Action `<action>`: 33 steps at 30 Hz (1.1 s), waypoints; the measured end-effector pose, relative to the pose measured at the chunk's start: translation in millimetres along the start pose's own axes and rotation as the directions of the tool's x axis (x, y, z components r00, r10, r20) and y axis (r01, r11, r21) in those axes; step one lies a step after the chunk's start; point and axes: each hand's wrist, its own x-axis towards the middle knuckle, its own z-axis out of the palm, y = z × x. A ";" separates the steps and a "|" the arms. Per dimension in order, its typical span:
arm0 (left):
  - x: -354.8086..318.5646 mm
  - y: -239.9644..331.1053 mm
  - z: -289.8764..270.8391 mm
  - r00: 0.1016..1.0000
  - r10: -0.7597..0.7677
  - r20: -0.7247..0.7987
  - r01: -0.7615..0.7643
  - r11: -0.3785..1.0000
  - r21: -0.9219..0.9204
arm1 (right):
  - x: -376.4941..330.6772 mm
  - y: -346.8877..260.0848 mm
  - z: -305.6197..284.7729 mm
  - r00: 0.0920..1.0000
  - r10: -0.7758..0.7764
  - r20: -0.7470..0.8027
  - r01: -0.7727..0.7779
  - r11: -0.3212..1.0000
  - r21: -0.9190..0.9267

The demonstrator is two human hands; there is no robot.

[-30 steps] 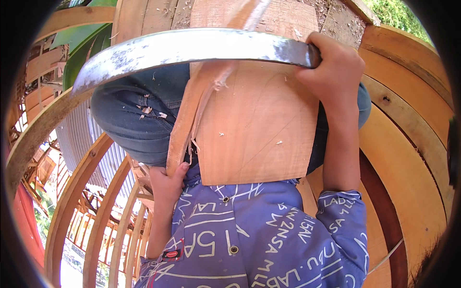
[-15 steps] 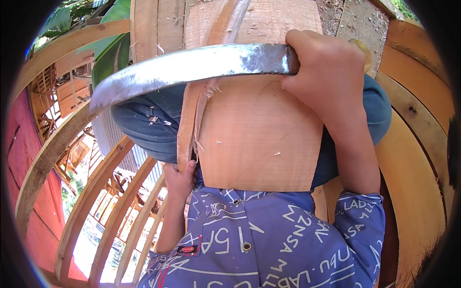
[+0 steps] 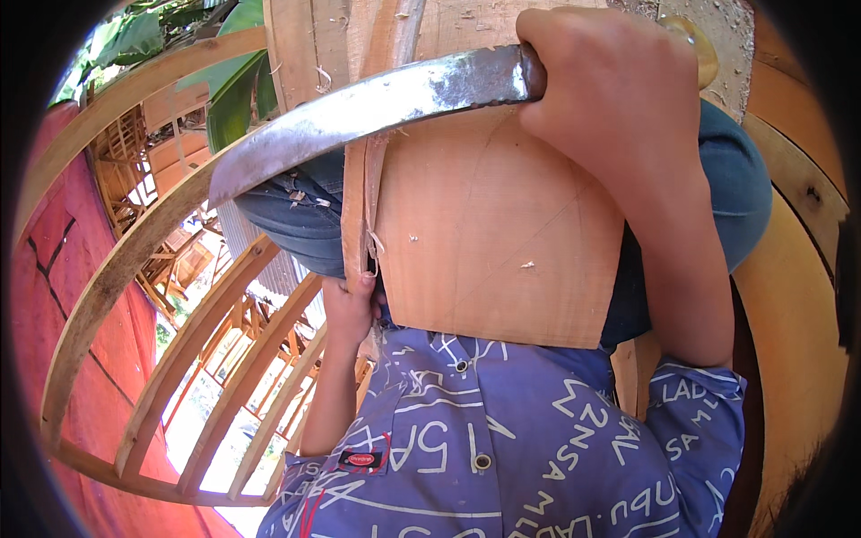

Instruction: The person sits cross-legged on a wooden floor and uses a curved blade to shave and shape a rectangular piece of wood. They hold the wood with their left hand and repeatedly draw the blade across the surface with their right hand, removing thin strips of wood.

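My right hand (image 3: pixel 619 99) is wrapped round the grip of a machete (image 3: pixel 377 100); a rounded yellowish end shows past the fist. The long, slightly curved blade reaches leftward, its tip lower and nearer than its base. Beneath it runs a narrow strip of wood (image 3: pixel 358 197), lengthwise along the left side of a wide, pale board (image 3: pixel 493 233). At the strip's near end, my left hand (image 3: pixel 350 309) is closed on it, thumb on top. Whether the edge touches the strip is hidden by the blade. A frayed sliver hangs at the strip's right edge.
My bent legs in jeans (image 3: pixel 296 220) lie either side of the board. Curved wooden slats of a railing (image 3: pixel 215 350) stand at left, beside a red surface (image 3: pixel 85 269). Shavings dot the board and jeans. Wooden planks (image 3: pixel 789 296) rise at right.
The machete has tilted, its grip end moving farther away and its tip lower relative to it. The whole view has shifted slightly. My left hand keeps its hold on the strip.
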 end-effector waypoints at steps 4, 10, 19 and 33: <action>-4.0 5.2 3.4 0.998 0.029 -0.058 -0.024 0.996 0.082 | -1.7 1.1 0.8 0.989 0.030 -0.147 -0.038 0.998 -0.049; -1.4 -4.5 0.6 0.999 -0.015 -0.034 0.015 1.000 0.019 | -8.1 -9.0 -4.7 0.990 -0.076 -0.120 0.064 0.992 -0.107; -1.4 -9.1 -1.6 1.000 0.009 -0.017 -0.008 0.999 0.031 | 3.2 8.5 -7.8 0.926 0.205 -0.317 -0.238 0.969 -0.069; 6.0 -8.9 -2.1 1.000 0.009 -0.029 -0.009 1.000 0.015 | 6.8 -12.2 11.9 0.978 -0.003 -0.208 -0.013 0.997 -0.075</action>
